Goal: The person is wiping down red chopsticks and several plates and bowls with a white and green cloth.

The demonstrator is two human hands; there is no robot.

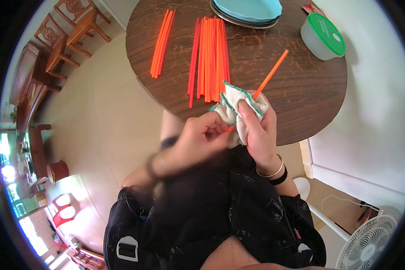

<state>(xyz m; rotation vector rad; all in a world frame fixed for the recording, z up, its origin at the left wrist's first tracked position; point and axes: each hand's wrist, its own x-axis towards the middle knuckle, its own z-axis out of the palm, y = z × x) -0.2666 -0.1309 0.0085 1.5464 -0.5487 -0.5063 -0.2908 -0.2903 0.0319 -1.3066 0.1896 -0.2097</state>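
Observation:
My right hand (pixel 260 135) grips a white cloth with green stitched edges (pixel 238 98), folded around an orange stick (pixel 271 74) that slants up and to the right over the table. At the lower left of the cloth, my left hand (pixel 204 133) pinches the stick's short lower end between thumb and fingers. Just beyond my hands, a dense row of orange and red sticks (pixel 211 60) lies side by side on the round wooden table (pixel 310 98). Farther left is a smaller group of orange sticks (pixel 162 44). Whether the sticks are hollow cannot be told.
Stacked plates with a light blue one (pixel 248 8) on top stand at the table's far edge. A translucent container with a green lid (pixel 325 35) sits at the right, near the white wall. A white fan (pixel 368 248) stands at lower right, wooden chairs (pixel 81 28) at upper left.

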